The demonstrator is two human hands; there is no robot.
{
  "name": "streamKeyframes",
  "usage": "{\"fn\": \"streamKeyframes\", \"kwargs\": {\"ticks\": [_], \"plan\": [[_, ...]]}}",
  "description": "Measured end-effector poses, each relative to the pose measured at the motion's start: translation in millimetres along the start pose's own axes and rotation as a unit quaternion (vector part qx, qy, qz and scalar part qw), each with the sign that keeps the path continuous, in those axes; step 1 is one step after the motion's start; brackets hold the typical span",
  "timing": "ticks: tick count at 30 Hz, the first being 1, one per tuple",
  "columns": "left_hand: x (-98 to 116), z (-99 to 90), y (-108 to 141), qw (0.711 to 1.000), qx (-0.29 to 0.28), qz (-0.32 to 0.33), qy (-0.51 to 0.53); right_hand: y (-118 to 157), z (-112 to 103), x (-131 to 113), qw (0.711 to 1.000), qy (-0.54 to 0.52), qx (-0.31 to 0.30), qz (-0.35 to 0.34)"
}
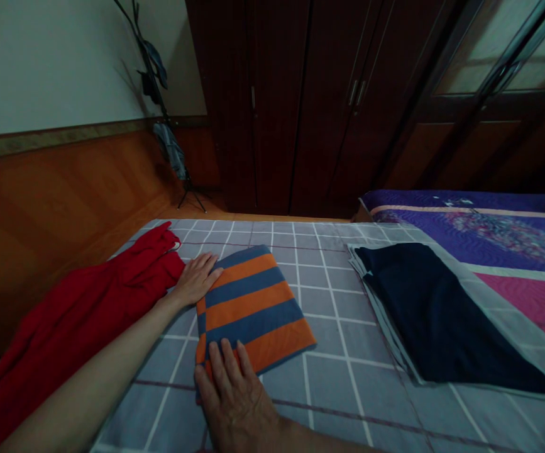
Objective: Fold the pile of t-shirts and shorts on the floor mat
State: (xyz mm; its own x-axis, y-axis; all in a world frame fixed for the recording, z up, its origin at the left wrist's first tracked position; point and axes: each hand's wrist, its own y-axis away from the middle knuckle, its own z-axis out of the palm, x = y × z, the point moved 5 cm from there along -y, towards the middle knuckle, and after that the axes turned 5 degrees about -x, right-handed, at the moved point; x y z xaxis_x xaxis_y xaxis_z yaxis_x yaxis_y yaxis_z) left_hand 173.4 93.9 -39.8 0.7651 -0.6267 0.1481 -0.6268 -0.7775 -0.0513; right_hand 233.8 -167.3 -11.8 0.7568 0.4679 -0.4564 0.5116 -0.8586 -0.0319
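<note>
An orange and blue-grey striped piece of fabric [253,303], folded into a flat bundle, lies on the checked bed cover [333,365]. My left hand [197,279] rests at its upper left edge, fingers stretched out and the palm down. Across its lower left corner lies my right hand [241,402], fingers flat and slightly apart, covering part of that corner. Neither hand grips anything. Beside my left forearm is a long red garment [97,308], loosely spread out. What kind of item the striped fabric is, I cannot tell.
To the right, folded dark navy cloth [437,314] sits on lighter cloth. Beyond it is a purple and pink floral bed surface [479,233]. A dark wooden wardrobe [276,113] stands past the bed's far edge, with a coat stand [152,69] at its left.
</note>
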Motion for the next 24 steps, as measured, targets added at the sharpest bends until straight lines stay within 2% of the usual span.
{"fn": "streamKeyframes", "kwargs": {"ticks": [3,6,8,10,13,15,19,22,24], "plan": [[0.4,-1.3,2.6,1.0,0.019,-0.001,0.0,-0.2,-24.1,4.8,0.999,-0.023,-0.013,0.046],[3.2,-8.8,7.6,0.999,0.052,-0.004,-0.001,6.8,-45.9,23.0,0.992,-0.012,0.026,0.123],[4.2,-15.4,11.8,0.997,0.073,-0.012,-0.002,19.6,-54.3,41.6,0.981,0.011,0.056,0.186],[4.0,-21.5,15.5,0.996,0.085,-0.02,-0.006,36.7,-57.1,60.4,0.971,0.026,0.051,0.233],[2.1,-30.1,19.3,0.995,0.089,-0.033,-0.018,60.5,-64.1,82.9,0.962,0.035,0.047,0.267],[0.2,-37.2,22.0,0.994,0.094,-0.049,-0.029,70.2,-75.1,95.8,0.954,0.021,0.093,0.283],[0.0,-54.6,29.2,0.991,0.094,-0.081,-0.053,74.5,-87.4,126.9,0.913,-0.107,0.179,0.35],[4.3,-66.4,34.5,0.989,0.056,-0.101,-0.093,72.9,-81.0,144.6,0.876,-0.211,0.194,0.388],[9.3,-75.1,37.9,0.986,0.048,-0.103,-0.121,72.3,-75.3,148.2,0.867,-0.25,0.194,0.385]]}}
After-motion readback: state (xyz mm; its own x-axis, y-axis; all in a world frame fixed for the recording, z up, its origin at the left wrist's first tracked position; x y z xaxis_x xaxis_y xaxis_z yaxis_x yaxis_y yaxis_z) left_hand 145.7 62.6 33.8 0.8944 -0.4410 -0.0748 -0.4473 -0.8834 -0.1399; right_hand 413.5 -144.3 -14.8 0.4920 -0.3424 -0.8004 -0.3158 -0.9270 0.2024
